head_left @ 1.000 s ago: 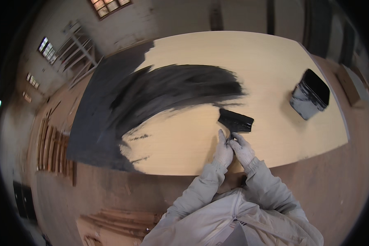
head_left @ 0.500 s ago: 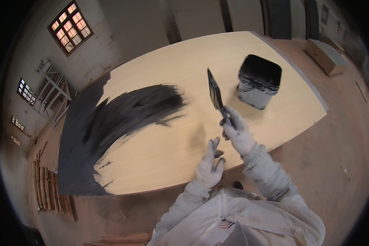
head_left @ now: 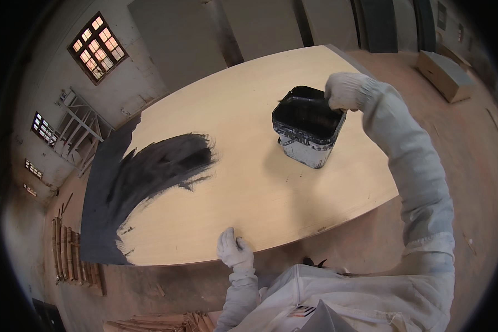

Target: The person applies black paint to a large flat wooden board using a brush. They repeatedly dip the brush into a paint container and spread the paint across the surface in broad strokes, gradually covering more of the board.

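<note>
Pale yellow boarding formed the top of the desk, its left end coated in flat dark paint, from which a ragged black swath curved toward the middle. Well to the right of that swath stood a square-mouthed plastic bucket, dark inside and streaked black around the rim, with paler grey walls below. White-gloved, the person's right hand was curled closed at the bucket's right rim, gripping a black paint brush that sat across the mouth, its outline hard to make out against the dark interior; the handle was hidden within the glove. Near the front edge, well apart from the bucket, the left hand, gloved too, was half open with fingers loosely bent, a dark patch near their tips, and nothing could be seen in its hold. Wooden poles lay bundled on the brown floor to the left, a pale metal frame stood by the wall, and a long box rested beyond the desk's right end.
</note>
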### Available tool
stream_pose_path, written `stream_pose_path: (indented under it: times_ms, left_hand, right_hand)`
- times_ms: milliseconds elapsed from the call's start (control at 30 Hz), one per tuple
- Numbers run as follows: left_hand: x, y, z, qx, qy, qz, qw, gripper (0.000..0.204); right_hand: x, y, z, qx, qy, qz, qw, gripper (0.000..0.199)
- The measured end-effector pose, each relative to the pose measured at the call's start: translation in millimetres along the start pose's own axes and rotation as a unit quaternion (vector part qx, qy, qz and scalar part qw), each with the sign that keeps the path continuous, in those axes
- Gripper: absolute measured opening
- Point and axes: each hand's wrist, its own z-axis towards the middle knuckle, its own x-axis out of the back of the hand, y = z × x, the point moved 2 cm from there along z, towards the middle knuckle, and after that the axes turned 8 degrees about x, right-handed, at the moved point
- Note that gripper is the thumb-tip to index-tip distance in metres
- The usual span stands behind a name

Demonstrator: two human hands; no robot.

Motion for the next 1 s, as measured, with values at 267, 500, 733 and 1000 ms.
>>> stream_pose_path:
  times_ms: [267, 500, 733, 1000]
  left_hand:
    - [-3.0, -0.3, -4.6, -0.058, 0.065, 0.015, 0.996, 0.029]
    - [-5.9, 2.2, -2.7, -0.067, 0.053, 0.02, 0.996, 0.026]
    - [-14.4, 30.7, 9.2, -0.04, -0.043, 0.031, 0.998, 0.032]
    - [-111.1, 195.5, 41.2, 0.194, -0.461, -0.55, 0.669, 0.071]
  right_hand:
    - [-75.8, 33.6, 139.0, 0.22, -0.137, -0.133, 0.957, 0.025]
    - [-107.5, 8.0, 157.0, 0.245, -0.2, -0.145, 0.937, 0.027]
    - [-90.3, 28.9, 158.3, 0.246, -0.19, -0.116, 0.943, 0.03]
    - [-88.2, 36.0, 156.5, 0.246, -0.196, -0.1, 0.944, 0.034]
